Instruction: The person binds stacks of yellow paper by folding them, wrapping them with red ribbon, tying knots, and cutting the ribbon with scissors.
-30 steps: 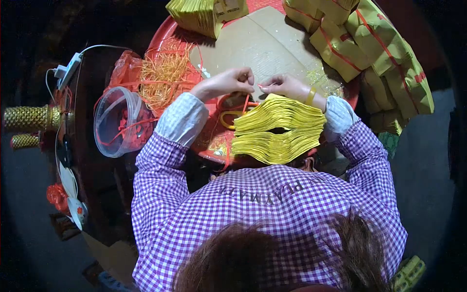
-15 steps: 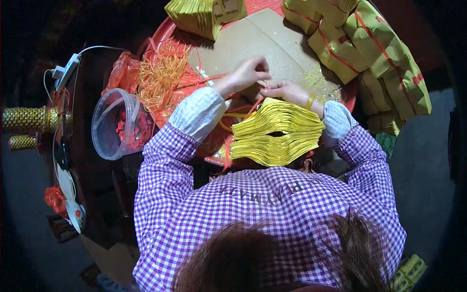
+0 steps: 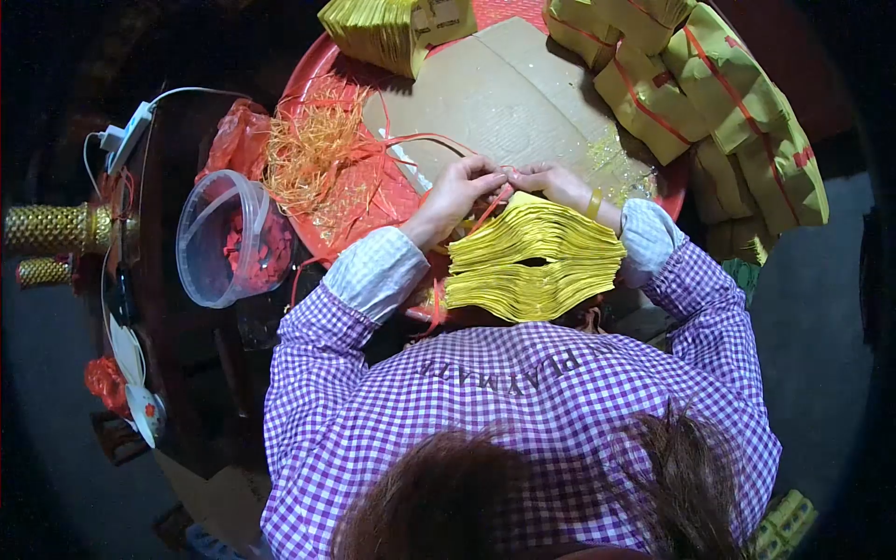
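Note:
A thick stack of yellow paper sheets [image 3: 532, 257] lies at the near edge of a red round tray [image 3: 308, 70], just in front of my chest. My left hand [image 3: 457, 191] and my right hand [image 3: 551, 182] meet at the far edge of the stack. Both pinch a thin red string [image 3: 485, 210] that runs over the stack's far side. A loop of the string arcs away over the cardboard sheet [image 3: 509, 93]. My right wrist carries a yellow bangle.
Tied yellow-green paper bundles [image 3: 719, 103] pile up at the far right, another bundle [image 3: 392, 28] at the far middle. A tangle of golden-red strands [image 3: 313, 149] and a clear tub of red bits [image 3: 233, 243] sit left. White cables and gold rolls [image 3: 56, 229] lie far left.
My left hand swung out over the cardboard pulling the string, then came back to meet my right hand at the stack's far edge. The stack stayed put.

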Available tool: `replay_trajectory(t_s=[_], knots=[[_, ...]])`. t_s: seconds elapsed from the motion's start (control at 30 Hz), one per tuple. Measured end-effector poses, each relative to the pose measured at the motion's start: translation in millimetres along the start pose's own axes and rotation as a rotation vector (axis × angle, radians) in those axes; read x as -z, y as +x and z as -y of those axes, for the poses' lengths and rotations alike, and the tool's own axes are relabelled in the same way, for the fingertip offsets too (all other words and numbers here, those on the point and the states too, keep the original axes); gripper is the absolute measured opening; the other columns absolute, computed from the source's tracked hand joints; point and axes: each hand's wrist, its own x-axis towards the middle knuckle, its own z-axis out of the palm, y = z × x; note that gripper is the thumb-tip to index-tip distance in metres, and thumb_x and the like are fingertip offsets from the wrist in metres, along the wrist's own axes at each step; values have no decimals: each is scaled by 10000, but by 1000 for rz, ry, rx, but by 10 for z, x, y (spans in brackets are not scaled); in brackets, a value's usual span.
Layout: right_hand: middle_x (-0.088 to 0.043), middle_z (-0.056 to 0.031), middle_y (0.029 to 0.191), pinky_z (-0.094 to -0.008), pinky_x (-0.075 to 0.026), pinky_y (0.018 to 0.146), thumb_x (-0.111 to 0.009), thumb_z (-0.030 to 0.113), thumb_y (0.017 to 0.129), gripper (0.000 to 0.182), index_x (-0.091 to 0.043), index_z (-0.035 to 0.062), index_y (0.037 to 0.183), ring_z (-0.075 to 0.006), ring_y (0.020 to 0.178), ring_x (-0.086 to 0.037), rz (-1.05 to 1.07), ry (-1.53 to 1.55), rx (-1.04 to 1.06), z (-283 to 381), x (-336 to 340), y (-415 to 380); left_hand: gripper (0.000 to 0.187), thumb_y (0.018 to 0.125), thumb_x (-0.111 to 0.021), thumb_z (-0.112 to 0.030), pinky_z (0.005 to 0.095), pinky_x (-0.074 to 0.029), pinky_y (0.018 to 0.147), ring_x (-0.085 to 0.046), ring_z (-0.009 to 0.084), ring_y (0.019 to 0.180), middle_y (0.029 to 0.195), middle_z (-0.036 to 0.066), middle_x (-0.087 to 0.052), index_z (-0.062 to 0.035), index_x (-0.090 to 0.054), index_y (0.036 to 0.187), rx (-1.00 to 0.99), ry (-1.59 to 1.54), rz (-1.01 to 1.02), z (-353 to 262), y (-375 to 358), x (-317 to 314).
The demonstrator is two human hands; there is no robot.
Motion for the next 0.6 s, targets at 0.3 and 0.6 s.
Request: replay_trajectory(t_s=[0.3, 0.6], knots=[[-631, -28, 752, -220, -446, 538, -589, 154, 861, 182, -632, -7, 933, -102, 626, -565, 247, 456, -110, -144, 90, 10, 75, 874, -524, -71, 179, -404, 563, -552, 97, 693, 813, 70, -602, -15, -568, 851, -870, 855, -91, 103, 18, -37], [-554, -4, 696, -200, -373, 503, -584, 146, 871, 130, -610, 27, 827, -79, 565, -480, -153, -541, 341, 15, -40, -191, 58, 856, -520, -9, 179, -440, 667, -563, 122, 765, 889, 80, -597, -2, -576, 869, 154, -438, 96, 155, -49, 13]])
